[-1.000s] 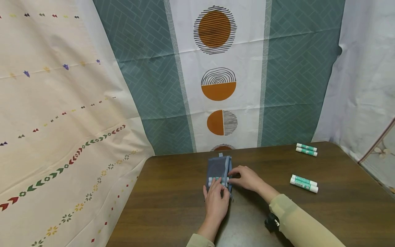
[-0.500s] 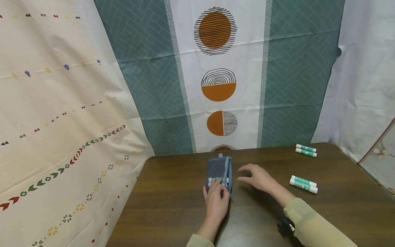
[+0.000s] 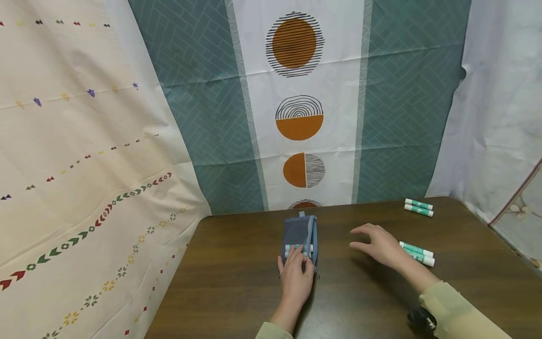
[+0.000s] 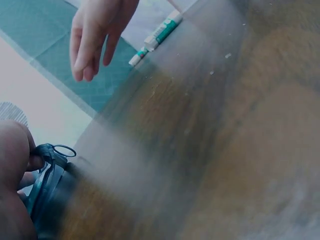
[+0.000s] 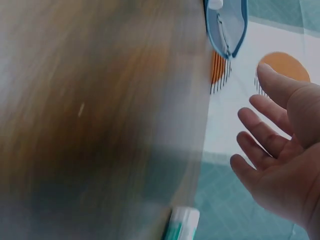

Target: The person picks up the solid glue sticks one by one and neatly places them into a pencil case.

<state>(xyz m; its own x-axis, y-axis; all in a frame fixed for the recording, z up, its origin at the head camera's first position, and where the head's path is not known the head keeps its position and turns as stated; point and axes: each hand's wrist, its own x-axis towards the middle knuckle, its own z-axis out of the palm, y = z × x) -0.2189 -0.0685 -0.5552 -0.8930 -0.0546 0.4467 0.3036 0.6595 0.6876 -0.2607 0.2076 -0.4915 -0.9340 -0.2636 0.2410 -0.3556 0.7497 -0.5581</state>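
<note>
A grey-blue zip pouch (image 3: 296, 230) lies flat on the table, its right side gaping. Through its front show green-and-white glue sticks (image 3: 288, 248). My left hand (image 3: 295, 280) holds the near end of the pouch, fingers over the front and thumb at the corner by the zip's ring pull (image 4: 65, 150). In the right wrist view the pouch mouth (image 5: 244, 25) stands apart, with a white stick end inside. My right hand (image 3: 378, 242) is in the air over the table, fingers spread and holding nothing, just left of a pair of glue sticks (image 3: 419, 248).
Another pair of glue sticks (image 3: 419, 207) lies at the table's far right corner. Patterned cloths (image 3: 228, 117) hang behind and at the left side of the brown wooden table (image 3: 228, 263). A pale curtain (image 3: 495, 141) hangs at the right.
My right hand has let go at the pouch's mouth and moved right toward the nearer pair of glue sticks. The left hand has stayed on the pouch.
</note>
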